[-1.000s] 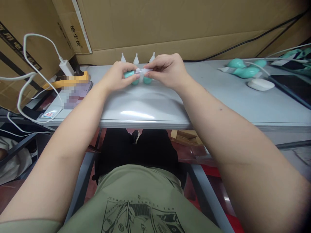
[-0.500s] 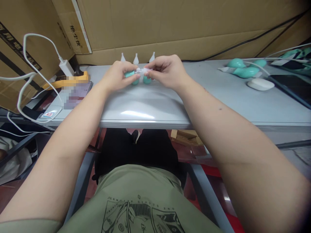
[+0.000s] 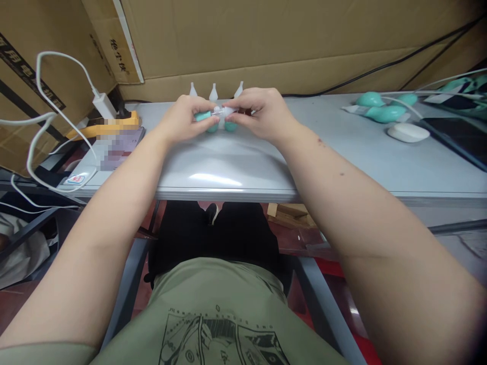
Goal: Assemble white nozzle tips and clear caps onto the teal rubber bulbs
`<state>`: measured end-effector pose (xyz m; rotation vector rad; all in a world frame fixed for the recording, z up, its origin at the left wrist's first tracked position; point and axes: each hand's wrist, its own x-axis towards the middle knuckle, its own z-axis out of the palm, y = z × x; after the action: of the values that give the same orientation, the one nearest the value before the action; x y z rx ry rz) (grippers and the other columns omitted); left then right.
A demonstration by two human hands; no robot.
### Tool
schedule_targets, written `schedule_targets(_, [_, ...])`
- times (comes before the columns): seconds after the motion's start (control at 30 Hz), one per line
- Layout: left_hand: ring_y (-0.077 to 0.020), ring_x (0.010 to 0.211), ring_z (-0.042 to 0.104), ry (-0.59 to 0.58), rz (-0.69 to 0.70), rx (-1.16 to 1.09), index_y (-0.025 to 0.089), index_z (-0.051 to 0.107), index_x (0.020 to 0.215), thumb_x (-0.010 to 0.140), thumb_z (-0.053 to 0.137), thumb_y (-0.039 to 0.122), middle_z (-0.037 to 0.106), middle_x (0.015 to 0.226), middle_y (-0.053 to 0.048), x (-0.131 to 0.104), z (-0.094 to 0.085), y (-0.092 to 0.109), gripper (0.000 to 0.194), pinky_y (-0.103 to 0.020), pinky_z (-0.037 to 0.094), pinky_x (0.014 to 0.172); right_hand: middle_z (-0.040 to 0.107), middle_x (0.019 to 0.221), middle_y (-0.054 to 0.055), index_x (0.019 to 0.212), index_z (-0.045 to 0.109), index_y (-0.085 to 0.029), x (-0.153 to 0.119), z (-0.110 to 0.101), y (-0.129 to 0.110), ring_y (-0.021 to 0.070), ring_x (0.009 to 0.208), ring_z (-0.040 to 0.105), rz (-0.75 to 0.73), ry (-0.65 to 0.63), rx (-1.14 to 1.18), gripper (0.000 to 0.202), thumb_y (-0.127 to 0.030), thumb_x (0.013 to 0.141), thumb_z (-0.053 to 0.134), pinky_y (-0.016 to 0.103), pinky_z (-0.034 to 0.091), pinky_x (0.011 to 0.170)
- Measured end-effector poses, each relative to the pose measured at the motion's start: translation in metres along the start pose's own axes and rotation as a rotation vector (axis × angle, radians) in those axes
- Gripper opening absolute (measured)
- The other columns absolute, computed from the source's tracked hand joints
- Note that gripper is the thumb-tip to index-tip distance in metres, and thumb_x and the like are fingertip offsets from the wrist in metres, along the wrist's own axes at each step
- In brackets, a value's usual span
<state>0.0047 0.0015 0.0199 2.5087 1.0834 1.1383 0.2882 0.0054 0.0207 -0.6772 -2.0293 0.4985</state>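
Level between both hands lies a teal bulb (image 3: 203,116) with a clear neck, like a nasal aspirator. My left hand (image 3: 184,120) is closed around the bulb, hiding most of it. On the neck's right side, my right hand (image 3: 264,114) pinches a whitish translucent nozzle (image 3: 229,110). Neck and nozzle look in contact; how far they fit together I cannot tell. Just behind the hands, nasal aspirators with pale pointed tips stand upright: a left one (image 3: 193,89), a middle one (image 3: 213,92) and a right one (image 3: 239,90). Teal lower parts show beneath my fingers.
More teal bulbs (image 3: 380,113) lie on the right of the grey table (image 3: 228,167), beside a white oval object (image 3: 408,132) and a dark tablet-like slab (image 3: 456,138). A charger (image 3: 104,105) with white cables is at left. Cardboard (image 3: 266,40) walls the back.
My right hand has turned slightly, its fingers now curled further over the nozzle. The left hand and the bulb stay in place.
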Motion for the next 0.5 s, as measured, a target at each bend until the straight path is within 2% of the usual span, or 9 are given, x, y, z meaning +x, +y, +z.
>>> schedule_targets(0.1, [-0.0284, 0.088, 0.071, -0.012, 0.006, 0.016, 0.026, 0.091, 0.104, 0.105, 0.084, 0.053, 0.074, 0.086, -0.005, 0.000, 0.000, 0.000, 0.028, -0.047, 0.061, 0.094, 0.083, 0.099, 0.007, 0.094, 0.097, -0.042, 0.001, -0.002, 0.003, 0.0464, 0.110, 0.082, -0.022, -0.042, -0.027, 0.019, -0.057, 0.098, 0.107, 0.058, 0.067, 0.095])
schedule_targets(0.23, [-0.0292, 0.088, 0.072, -0.038, 0.013, 0.048, 0.027, 0.088, 0.098, 0.104, 0.084, 0.048, 0.075, 0.088, -0.006, -0.001, -0.001, 0.000, 0.022, -0.049, 0.059, 0.096, 0.082, 0.095, 0.007, 0.098, 0.097, -0.041, 0.000, -0.003, 0.003, 0.0457, 0.103, 0.080, -0.044, -0.057, -0.069, 0.019, -0.059, 0.099, 0.105, 0.058, 0.066, 0.095])
schedule_targets(0.37, [-0.0314, 0.089, 0.073, -0.040, 0.027, 0.087, 0.029, 0.085, 0.092, 0.103, 0.086, 0.047, 0.075, 0.087, -0.007, -0.001, -0.002, 0.002, 0.021, -0.050, 0.058, 0.097, 0.081, 0.093, 0.006, 0.099, 0.098, -0.042, -0.003, -0.004, -0.001, 0.0437, 0.100, 0.079, -0.029, -0.087, -0.101, 0.015, -0.057, 0.101, 0.100, 0.057, 0.067, 0.092])
schedule_targets(0.5, [-0.0353, 0.099, 0.077, -0.059, 0.051, 0.120, 0.031, 0.085, 0.090, 0.104, 0.085, 0.050, 0.076, 0.087, -0.008, 0.000, -0.002, 0.005, 0.024, -0.051, 0.059, 0.100, 0.077, 0.088, 0.005, 0.096, 0.096, -0.041, -0.005, -0.004, -0.007, 0.0414, 0.096, 0.077, 0.006, -0.099, -0.035, 0.020, -0.060, 0.100, 0.102, 0.055, 0.064, 0.087])
